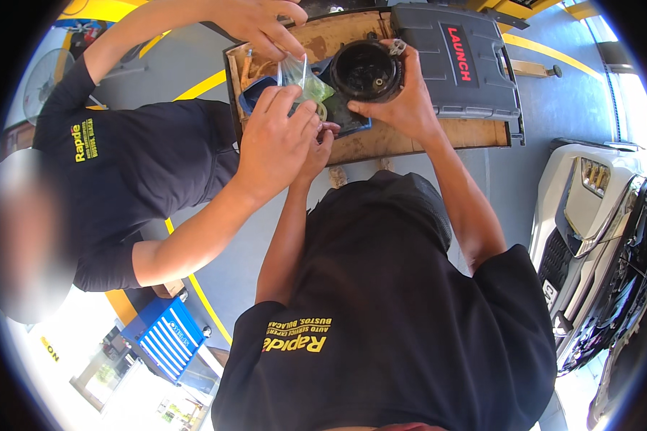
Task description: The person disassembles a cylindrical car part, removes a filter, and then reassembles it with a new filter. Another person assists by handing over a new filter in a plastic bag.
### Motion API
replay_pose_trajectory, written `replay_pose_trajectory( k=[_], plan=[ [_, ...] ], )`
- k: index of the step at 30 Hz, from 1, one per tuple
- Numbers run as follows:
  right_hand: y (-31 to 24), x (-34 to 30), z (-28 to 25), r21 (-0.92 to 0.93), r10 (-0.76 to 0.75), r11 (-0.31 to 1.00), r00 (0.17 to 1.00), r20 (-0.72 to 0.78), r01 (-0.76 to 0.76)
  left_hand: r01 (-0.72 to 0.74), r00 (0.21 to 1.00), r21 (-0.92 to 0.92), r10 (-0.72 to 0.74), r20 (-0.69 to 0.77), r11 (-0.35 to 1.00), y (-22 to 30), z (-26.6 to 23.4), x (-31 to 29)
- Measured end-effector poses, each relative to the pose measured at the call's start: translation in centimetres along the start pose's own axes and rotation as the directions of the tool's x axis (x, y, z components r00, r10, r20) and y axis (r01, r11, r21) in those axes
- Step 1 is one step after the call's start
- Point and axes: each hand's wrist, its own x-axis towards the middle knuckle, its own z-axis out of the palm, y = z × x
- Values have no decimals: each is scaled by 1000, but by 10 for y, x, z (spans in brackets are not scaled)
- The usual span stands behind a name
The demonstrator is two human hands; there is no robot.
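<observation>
My right hand [404, 108] grips a black, round, cup-like housing [367, 70] from its right side, thumb along the near rim. Its open mouth faces up, showing a dark hollow with a small light fitting inside, and a pale clip-like piece sits by my fingertips. My left hand [316, 152] is left of the housing, its fingers curled; a co-worker's hand [274, 133] covers part of it, so what it holds is unclear. Between that hand and the co-worker's other hand [262, 25] is a clear plastic bag [305, 79] with something greenish in it.
Below the hands a blue tray [356, 123] rests on a worn wooden-topped cart [402, 144]. A closed dark grey hard case [453, 61] lies at the cart's right. The co-worker in a dark shirt [151, 147] leans in from the left. A white vehicle [579, 208] stands at right.
</observation>
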Motion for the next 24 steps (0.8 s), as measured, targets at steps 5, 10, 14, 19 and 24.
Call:
replay_pose_trajectory(
  k=[5, 10, 14, 19, 24],
  plan=[
    [-4, 1, 1, 110, 28, 994, 1000, -11, -27, -10, 1000, -20, 10, -10, 1000, -6, 2, -1],
    [-7, 2, 1, 32, 4, 999, 999, -48, -3, -31, 1000, 45, 30, 7, 998, -12, -1, -3],
    [-36, 7, -7, -190, 15, 982, 1000, -13, -17, -44, 998, 52, 42, 41, 998, -15, -3, -1],
    [-81, 23, -18, -392, -37, 918, 997, 74, 63, -148, 989, 4, 148, 2, 989, -7, -4, 8],
    [-111, 33, -18, -489, -33, 866, 989, 144, 100, -297, 950, 59, 301, -85, 953, 50, -13, 15]
  ],
)
